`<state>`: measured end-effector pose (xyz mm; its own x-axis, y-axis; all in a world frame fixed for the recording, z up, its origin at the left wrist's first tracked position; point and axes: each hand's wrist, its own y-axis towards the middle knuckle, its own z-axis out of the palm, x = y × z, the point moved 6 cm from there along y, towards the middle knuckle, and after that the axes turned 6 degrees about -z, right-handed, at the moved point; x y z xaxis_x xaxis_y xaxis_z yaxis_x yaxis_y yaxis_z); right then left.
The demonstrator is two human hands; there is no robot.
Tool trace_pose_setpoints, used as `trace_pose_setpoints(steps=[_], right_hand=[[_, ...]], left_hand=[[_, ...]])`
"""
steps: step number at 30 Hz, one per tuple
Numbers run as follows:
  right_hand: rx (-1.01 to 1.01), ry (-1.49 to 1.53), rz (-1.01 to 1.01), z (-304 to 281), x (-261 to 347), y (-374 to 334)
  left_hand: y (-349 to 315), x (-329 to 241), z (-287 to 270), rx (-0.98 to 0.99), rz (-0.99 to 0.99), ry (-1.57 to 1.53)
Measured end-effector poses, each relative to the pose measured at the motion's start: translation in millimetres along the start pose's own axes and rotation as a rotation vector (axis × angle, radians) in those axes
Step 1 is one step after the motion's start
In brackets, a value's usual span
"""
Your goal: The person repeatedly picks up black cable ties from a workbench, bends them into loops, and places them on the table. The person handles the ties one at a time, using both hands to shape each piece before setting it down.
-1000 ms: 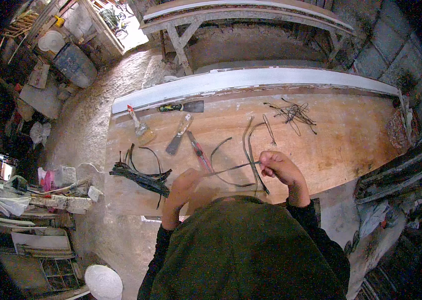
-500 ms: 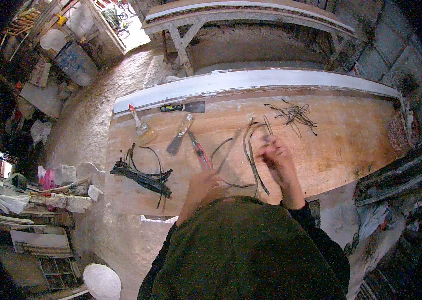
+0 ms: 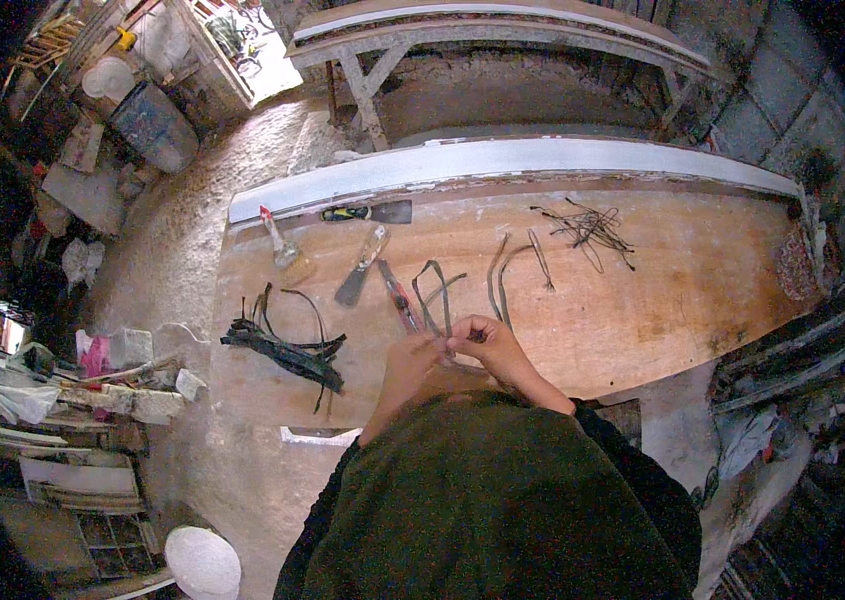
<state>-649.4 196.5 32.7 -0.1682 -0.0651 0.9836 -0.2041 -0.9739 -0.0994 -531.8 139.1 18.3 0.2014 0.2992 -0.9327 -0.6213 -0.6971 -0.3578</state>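
My left hand (image 3: 415,358) and my right hand (image 3: 493,350) meet at the near side of the wooden tabletop, fingertips pinched together. Between them is a thin dark strip (image 3: 446,300), whose looped part rises beyond my fingers; its pinched end is hidden. A red-and-black cutter-like tool (image 3: 400,300) reaches to my left hand, and whether the hand touches it I cannot tell. Just beyond my right hand lie a bent dark strip (image 3: 500,285) and a short thin strip (image 3: 543,262). To the left rests a bundle of black strips (image 3: 288,355).
Thin dark strands (image 3: 593,235) lie tangled at the far right. A paintbrush (image 3: 288,257), a scraper (image 3: 361,270) and a dark-bladed putty knife (image 3: 368,213) lie at the far left. A long white board (image 3: 513,160) runs along the far edge, with a bench (image 3: 503,40) behind.
My right hand has moved left and toward me, from beside the short thin strip to my left hand. The dark strip at my hands now stands up in a loop.
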Motion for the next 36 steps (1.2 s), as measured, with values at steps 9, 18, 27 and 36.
trace_pose_setpoints(steps=[9,18,27,36], right_hand=[[-0.082,-0.2,-0.154,2.7,21.0,-18.8],[-0.026,-0.704,-0.404,27.3,51.5,-42.2],[0.026,-1.106,-0.734,66.8,71.0,-61.0],[0.073,-1.104,-0.609,103.5,48.6,-70.4]], left_hand=[[-18.8,2.4,5.3,0.03,0.099,-0.047],[-43.8,-11.8,-4.3,-0.132,-0.068,0.11],[-66.8,-13.4,-18.7,-0.137,-0.025,-0.225],[-93.9,4.6,-49.9,-0.074,-0.093,-0.257]])
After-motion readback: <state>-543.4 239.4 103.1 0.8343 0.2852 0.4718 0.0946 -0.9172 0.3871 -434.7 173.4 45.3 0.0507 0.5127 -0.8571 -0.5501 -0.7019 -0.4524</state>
